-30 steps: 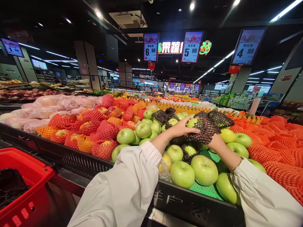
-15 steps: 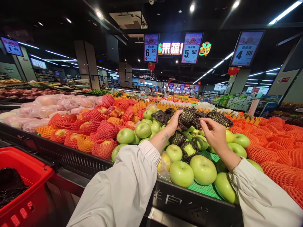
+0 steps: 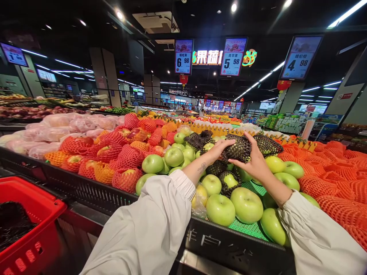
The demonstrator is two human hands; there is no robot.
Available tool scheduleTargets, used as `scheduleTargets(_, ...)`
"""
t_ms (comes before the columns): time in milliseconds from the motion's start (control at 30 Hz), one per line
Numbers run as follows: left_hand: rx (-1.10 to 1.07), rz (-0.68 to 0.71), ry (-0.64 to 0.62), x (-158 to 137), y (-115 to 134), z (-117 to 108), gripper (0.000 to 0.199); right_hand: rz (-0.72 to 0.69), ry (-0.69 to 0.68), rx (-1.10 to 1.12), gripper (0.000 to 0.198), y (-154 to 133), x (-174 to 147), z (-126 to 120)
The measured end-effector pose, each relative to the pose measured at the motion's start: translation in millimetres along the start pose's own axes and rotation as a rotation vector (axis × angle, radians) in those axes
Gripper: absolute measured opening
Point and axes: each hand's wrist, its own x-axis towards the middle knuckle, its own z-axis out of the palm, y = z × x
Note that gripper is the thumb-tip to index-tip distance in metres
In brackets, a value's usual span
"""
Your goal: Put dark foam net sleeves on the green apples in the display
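Observation:
Both of my hands are around a green apple in a black foam net [image 3: 238, 148], above the pile of loose green apples. My left hand [image 3: 218, 149] grips it from the left with fingers stretched along its top. From the right, my right hand [image 3: 255, 159] cups it, thumb below and fingers above. Another black-netted fruit [image 3: 268, 145] lies behind my right hand. Under the hands sit a partly netted apple [image 3: 229, 180] and a bare green apple [image 3: 246, 205] near the crate's front.
A black crate [image 3: 212, 238] with green mesh lining holds the apples. Red- and orange-netted fruit [image 3: 127, 157] lies left, orange-netted fruit [image 3: 338, 172] right. A red basket [image 3: 43, 214] with a black bag stands at the lower left. Price screens [image 3: 233, 56] hang overhead.
My right hand has gone from pinching at the net to spreading around the fruit. The netted fruit has shifted slightly right, with my left hand following.

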Motion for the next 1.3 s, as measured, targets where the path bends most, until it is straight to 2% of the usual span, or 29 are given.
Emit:
scheduleTargets(167, 0.035, -0.002, -0.075, -2.3, -1.4, -1.2, 0.051, 0.042, -0.035, -0.015, 0.086, -4.0, 0.8, -3.0)
scheduleTargets(333, 0.101, -0.006, -0.146, -6.7, 1.4, -1.0, 0.063, 0.089, -0.007, 0.015, 0.074, -5.4, 0.5, -1.9)
scheduleTargets(533, 0.191, -0.007, -0.191, -10.6, 6.2, -0.6, 0.079, 0.364, 0.135, 0.192, 0.076, 2.8, 0.3, 5.2)
scheduleTargets(633, 0.261, 0.060, -0.150, -8.2, 4.4, -2.0, 0.075, 0.420, 0.208, 0.313, 0.079, 11.8, -0.1, 12.2)
scheduleTargets(767, 0.497, 0.238, -0.076, -5.6, 0.2, -6.0, 0.063, 0.469, 0.187, 0.455, 0.084, 20.0, -1.3, 19.4)
scheduleTargets(900, 0.732, 0.358, -0.042, -7.8, -0.6, -9.4, 0.058, 0.480, 0.129, 0.390, 0.084, 19.9, -3.4, 18.7)
scheduleTargets(967, 0.770, 0.388, -0.006, -9.5, 1.4, -10.1, 0.059, 0.480, 0.090, 0.307, 0.081, 17.4, -4.4, 16.3)
scheduleTargets(1033, 0.773, 0.477, 0.021, -10.4, 4.1, -10.5, 0.058, 0.485, 0.068, 0.242, 0.078, 14.5, -4.9, 14.1)
scheduleTargets(1100, 0.742, 0.611, -0.024, -9.9, 6.2, -10.8, 0.051, 0.494, 0.055, 0.216, 0.074, 12.4, -4.9, 13.0)
scheduleTargets(1167, 0.703, 0.711, -0.126, -8.4, 6.5, -11.1, 0.043, 0.472, 0.046, 0.220, 0.072, 11.5, -4.6, 13.0)
scheduleTargets(1233, 0.673, 0.713, -0.234, -6.8, 4.9, -11.1, 0.045, 0.420, 0.048, 0.218, 0.070, 10.9, -3.9, 13.2)
scheduleTargets(1300, 0.616, 0.641, -0.323, -5.9, 2.3, -10.8, 0.056, 0.374, 0.061, 0.219, 0.071, 9.1, -3.1, 12.5)
